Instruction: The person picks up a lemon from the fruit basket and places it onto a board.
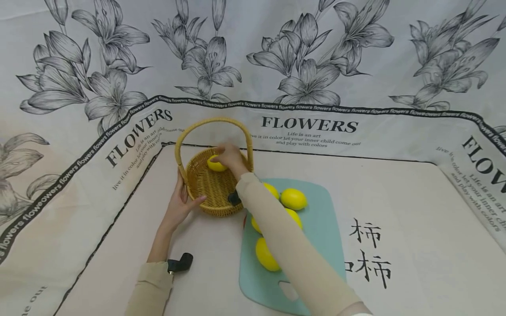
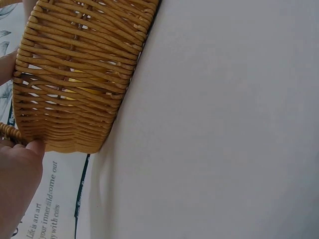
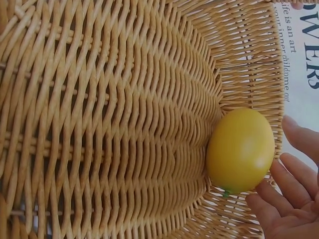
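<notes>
A woven wicker basket (image 1: 221, 211) with a tall arched handle stands at the back of the table. My left hand (image 1: 178, 210) grips its left side, thumb over the rim; in the left wrist view this hand (image 2: 20, 174) is at the basket's woven wall (image 2: 79, 64). Inside the basket, against its far wall, lies a yellow lemon (image 3: 240, 151) with a green tip. My right hand (image 1: 231, 159) reaches in over the rim. In the right wrist view its loosely extended fingers (image 3: 264, 204) are at the lemon's side, not curled round it.
A light blue cutting board (image 1: 322, 228) lies right of the basket, with several lemons (image 1: 294, 199) on it, some partly hidden by my right sleeve (image 1: 292, 245). A flower-printed cloth (image 1: 308, 127) rises behind the table. Each wrist carries a small black camera (image 1: 181, 262).
</notes>
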`<move>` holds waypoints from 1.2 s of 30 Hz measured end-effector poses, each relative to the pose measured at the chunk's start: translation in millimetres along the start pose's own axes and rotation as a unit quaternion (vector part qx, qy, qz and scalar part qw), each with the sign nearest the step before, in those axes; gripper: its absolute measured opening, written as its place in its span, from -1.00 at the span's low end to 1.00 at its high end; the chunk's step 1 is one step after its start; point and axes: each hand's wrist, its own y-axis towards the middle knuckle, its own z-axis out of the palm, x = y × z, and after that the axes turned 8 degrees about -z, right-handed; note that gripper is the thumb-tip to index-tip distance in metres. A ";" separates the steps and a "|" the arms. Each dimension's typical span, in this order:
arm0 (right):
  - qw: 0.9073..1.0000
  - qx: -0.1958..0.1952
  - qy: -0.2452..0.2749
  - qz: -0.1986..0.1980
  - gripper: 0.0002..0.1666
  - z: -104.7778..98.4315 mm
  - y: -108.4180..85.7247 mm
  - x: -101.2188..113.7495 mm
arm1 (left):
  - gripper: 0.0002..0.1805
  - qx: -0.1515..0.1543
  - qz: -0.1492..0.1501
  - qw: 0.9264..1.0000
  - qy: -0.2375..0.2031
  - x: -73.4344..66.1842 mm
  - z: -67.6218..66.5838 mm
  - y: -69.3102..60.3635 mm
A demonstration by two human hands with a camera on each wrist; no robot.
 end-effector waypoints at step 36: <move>0.999 0.032 -0.039 0.007 -0.42 1.3 -1.2 0.9 | 0.21 -0.009 0.012 1.000 0.021 15.4 -4.0 5.2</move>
